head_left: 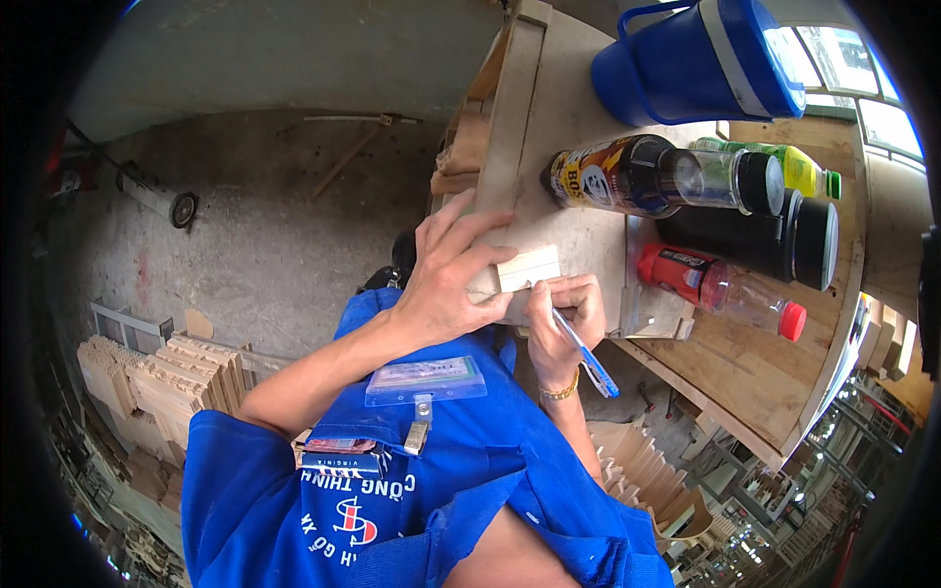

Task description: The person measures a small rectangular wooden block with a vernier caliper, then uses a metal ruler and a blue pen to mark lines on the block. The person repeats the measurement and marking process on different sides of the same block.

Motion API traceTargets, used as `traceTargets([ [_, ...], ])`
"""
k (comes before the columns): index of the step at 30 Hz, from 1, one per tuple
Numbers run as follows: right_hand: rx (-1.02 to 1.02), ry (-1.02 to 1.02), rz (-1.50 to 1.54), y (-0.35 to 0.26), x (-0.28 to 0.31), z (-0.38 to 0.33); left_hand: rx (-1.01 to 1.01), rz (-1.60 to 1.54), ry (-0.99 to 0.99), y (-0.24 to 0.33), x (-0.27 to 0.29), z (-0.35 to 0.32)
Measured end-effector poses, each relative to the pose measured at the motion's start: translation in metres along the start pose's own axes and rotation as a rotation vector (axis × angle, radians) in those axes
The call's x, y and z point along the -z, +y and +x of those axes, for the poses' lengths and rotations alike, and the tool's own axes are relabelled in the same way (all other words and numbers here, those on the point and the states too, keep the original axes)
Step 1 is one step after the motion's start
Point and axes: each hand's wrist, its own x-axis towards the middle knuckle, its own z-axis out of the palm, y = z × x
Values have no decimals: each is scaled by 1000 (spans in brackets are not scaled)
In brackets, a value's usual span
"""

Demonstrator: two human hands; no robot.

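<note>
Over the pale board top, my left hand steadies a small pale rectangular piece between thumb and forefinger, its other fingers spread on the surface. Thin lines run across the piece; whether it is wood or paper is unclear. My right hand grips a blue and white pen, its tip end at the piece's lower right edge. The pen's point is too small to make out. A gold-coloured band circles my right wrist.
Bottles lie beyond my right hand: a dark one, a red-labelled one and a green-yellow one. Among them is a black flask. A blue bucket stands at the far right. Stacked wood pieces sit on the floor at left.
</note>
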Motion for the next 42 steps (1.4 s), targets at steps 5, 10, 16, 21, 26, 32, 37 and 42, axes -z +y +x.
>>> traceTargets([
  [5, -10, -32, 65, 3, 4, 1, 4, -11, -3, 0, 0, 0],
  [10, -72, 68, 181, 5, 3, 0, 7, -9, -10, 0, -1, -2],
  [16, -35, -5, 163, 9, 5, 0, 1, -17, -12, -1, -2, -2],
  [21, 9, -33, 87, 10, 7, 0, 0, -18, -13, -1, -2, -1],
  [26, -12, 16, 101, 9, 5, -1, 5, -1, -15, 0, 0, 0],
  [32, 22, -41, 64, 11, 7, 0, 16, 0, -22, 1, 1, 1],
  [37, -13, -4, 90, 10, 5, 0, 11, -5, -18, 0, 0, 1],
  [42, -24, 10, 79, 6, 5, 0, 16, -6, -20, 1, 1, 1],
])
